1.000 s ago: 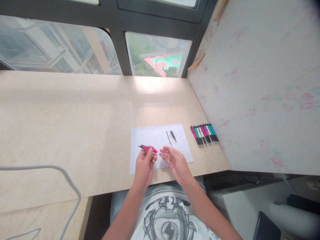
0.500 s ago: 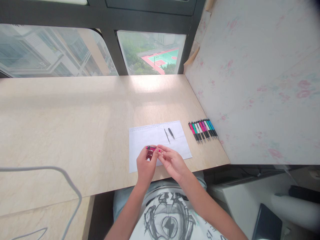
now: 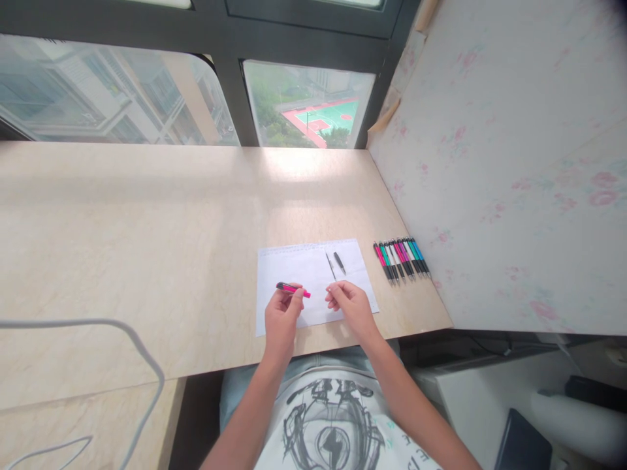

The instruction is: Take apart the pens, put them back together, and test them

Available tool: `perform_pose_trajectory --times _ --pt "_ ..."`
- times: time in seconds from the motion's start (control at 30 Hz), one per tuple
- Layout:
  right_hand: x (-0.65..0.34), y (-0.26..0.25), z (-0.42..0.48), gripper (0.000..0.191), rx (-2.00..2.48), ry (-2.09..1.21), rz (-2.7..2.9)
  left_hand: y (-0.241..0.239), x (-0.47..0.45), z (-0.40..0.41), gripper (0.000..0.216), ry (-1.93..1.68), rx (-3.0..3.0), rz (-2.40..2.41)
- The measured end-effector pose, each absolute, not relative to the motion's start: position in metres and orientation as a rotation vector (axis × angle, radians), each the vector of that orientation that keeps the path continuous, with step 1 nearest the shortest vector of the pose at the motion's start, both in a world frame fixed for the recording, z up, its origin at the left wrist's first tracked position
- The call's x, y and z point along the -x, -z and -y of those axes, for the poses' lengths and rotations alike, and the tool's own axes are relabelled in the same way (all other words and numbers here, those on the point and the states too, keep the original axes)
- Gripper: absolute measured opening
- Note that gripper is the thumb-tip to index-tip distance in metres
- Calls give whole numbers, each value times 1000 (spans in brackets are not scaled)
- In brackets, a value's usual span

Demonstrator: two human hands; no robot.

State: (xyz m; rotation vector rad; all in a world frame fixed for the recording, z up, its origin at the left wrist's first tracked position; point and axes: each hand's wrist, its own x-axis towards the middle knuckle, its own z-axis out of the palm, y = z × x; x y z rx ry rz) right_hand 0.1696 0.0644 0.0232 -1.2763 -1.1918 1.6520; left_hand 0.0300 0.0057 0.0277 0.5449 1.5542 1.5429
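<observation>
Over the sheet of white paper (image 3: 281, 264), my left hand (image 3: 281, 320) is closed around a pink pen barrel (image 3: 296, 290) with a black clip end pointing left. My right hand (image 3: 351, 305) is apart from it, thumb and fingertips pinched together near the paper. Anything in that pinch is too small to make out. Just beyond those fingertips lies a thin pen refill (image 3: 329, 261) on the paper. A black pen grip section (image 3: 339, 263) rests to the right of the refill.
A row of several pens (image 3: 401, 260) in pink, green, white, purple and blue lies right of the paper, by the flowered wall (image 3: 514, 196). A grey cable (image 3: 142, 352) loops over the desk (image 3: 147, 248) at left. Windows stand behind the desk.
My hands were together at the pink barrel and have moved apart. My right hand has shifted right and its fingers have closed into a pinch. The left still holds the barrel.
</observation>
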Motion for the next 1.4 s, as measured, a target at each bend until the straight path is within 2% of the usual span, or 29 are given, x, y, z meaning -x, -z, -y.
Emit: perform_pose_trajectory --times 0.23,0.53,0.73,0.93,1.23,1.4 --pt "-177 -15 -79 20 1405 -1355 1520 -28 -31 -4 32 -1511 -534 -1513" --pt "-175 -21 -87 22 1392 -1299 1630 -28 -28 -4 30 -1521 -547 -1467" --pt "-173 -21 -93 19 1440 -1010 1872 -26 -26 -3 30 -1530 -546 -1449" --pt "-173 -11 -100 19 1364 -1104 1870 -24 -24 -3 29 -1527 -538 -1438" --pt "-161 -26 -123 18 1439 -385 2417 -25 -22 -3 30 -1524 -533 -1430" --pt "-151 -26 -131 16 1457 -251 2544 -25 -21 -2 30 -1532 -536 -1438"
